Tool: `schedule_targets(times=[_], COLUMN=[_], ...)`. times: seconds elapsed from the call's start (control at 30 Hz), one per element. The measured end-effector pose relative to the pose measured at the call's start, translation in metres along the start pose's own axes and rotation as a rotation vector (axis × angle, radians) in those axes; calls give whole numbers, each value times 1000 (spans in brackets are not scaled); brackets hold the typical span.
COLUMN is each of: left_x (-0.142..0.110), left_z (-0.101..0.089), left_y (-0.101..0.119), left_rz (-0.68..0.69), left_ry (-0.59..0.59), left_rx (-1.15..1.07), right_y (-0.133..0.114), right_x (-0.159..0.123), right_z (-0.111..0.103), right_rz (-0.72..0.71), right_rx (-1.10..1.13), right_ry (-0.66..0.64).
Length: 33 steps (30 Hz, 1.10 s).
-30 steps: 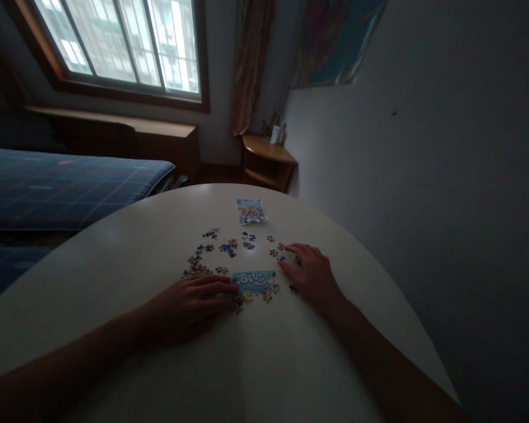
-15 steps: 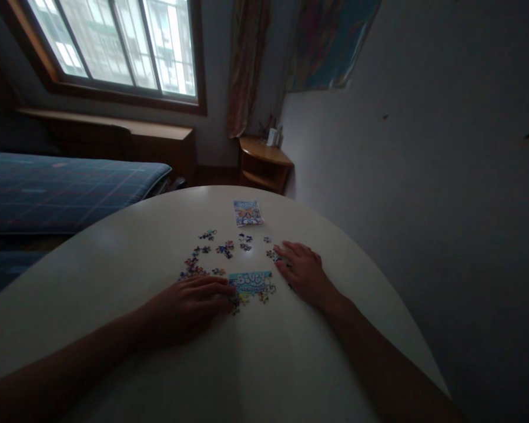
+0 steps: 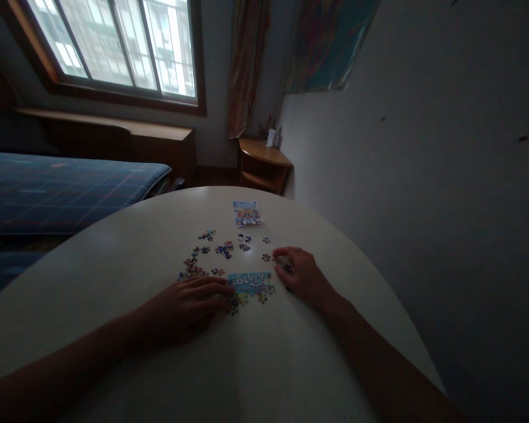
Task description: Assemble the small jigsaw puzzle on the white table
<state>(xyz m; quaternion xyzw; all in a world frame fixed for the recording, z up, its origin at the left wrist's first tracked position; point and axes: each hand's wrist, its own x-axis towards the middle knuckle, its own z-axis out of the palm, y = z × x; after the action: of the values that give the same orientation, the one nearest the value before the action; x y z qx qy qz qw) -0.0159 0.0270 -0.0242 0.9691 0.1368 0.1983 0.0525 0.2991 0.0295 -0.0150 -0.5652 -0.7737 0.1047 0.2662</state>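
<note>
A partly joined jigsaw puzzle (image 3: 249, 283) lies on the table, its light-blue top strip lettered "Bluey" and yellowish pieces along its ragged lower edge. My left hand (image 3: 198, 299) rests flat, fingers stretched out, their tips at the puzzle's left edge. On the other side, my right hand (image 3: 300, 271) is open, thumb and fingers apart and curved over a few dark puzzle pieces (image 3: 285, 265). A single loose piece (image 3: 265, 257) sits just left of its fingertips. Loose puzzle pieces (image 3: 194, 269) cluster beyond my left hand, and a joined clump (image 3: 224, 249) lies farther off.
The round white table (image 3: 150, 235) carries a small printed picture sheet or packet (image 3: 247, 214) near its far edge. Past the table are a plaid mattress (image 3: 70, 188), a corner shelf (image 3: 264, 154) and a window (image 3: 114, 47). A pale wall (image 3: 405, 205) runs along the right.
My right hand has drawn its fingers in, curling them over the pieces, and a loose piece now shows beside its fingertips. My left hand stays in place.
</note>
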Motion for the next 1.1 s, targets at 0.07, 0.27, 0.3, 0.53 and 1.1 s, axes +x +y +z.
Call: schedule_targets(times=[0.07, 0.27, 0.3, 0.53, 1.1], left_x=[0, 0, 0, 1, 3], left_z=[-1, -1, 0, -2, -1], left_y=[1, 1, 1, 2, 4], left_rz=[6, 0, -1, 2, -92], left_ry=[-5, -9, -13, -3, 81], left_rx=[10, 4, 5, 6, 50], right_y=[1, 4, 5, -1, -29], right_x=[0, 0, 0, 0, -8], right_z=[-1, -4, -4, -2, -16], right_rz=[10, 65, 72, 69, 133], right_rx=[8, -125, -145, -172, 27], right_ry=[12, 30, 30, -4, -83])
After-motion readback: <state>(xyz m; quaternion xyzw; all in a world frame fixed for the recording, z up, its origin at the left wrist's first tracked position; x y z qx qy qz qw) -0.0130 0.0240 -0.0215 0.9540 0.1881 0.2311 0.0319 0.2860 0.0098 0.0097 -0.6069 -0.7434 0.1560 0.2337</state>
